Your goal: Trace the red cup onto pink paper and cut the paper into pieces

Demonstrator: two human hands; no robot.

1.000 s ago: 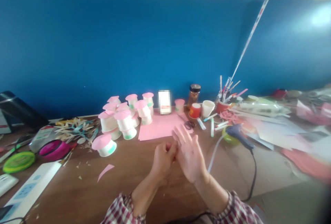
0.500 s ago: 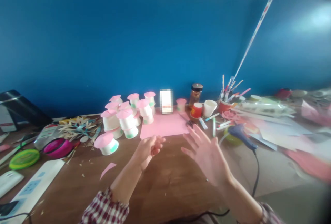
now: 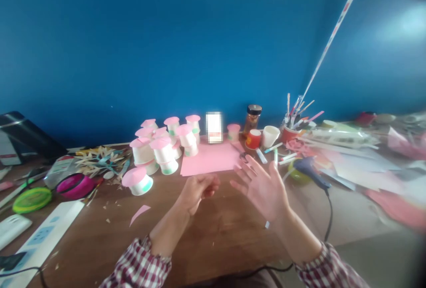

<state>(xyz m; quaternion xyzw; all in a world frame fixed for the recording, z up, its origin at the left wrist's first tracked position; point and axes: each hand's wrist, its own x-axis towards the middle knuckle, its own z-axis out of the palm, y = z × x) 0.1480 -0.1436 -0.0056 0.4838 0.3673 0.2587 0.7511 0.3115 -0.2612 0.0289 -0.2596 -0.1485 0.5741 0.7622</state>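
My left hand (image 3: pixel 199 192) hovers above the brown table near the front edge of a pink paper sheet (image 3: pixel 213 159). Its fingers are curled in, and nothing shows in them. To its right, my right hand (image 3: pixel 264 190) is open and empty, palm showing and fingers spread. Dark-handled scissors (image 3: pixel 244 153) lie on the sheet just beyond the right fingertips. White paper cups with pink paper tops, several of them stacked, stand left of the sheet; the nearest is a single cup (image 3: pixel 140 183). Another pink-topped cup (image 3: pixel 233 132) is behind the sheet.
At the back right are a lidded jar (image 3: pixel 253 121), a red cup (image 3: pixel 253 139), a white cup (image 3: pixel 270 137) and a cup of pens (image 3: pixel 290 133). A corded glue gun (image 3: pixel 313 173) lies right. A power strip (image 3: pixel 46 239) and wooden sticks (image 3: pixel 103 162) lie left.
My left hand has moved slightly right and its fingers have curled in more. My right hand has turned its palm more into view, its fingers still spread. The cups have not moved.
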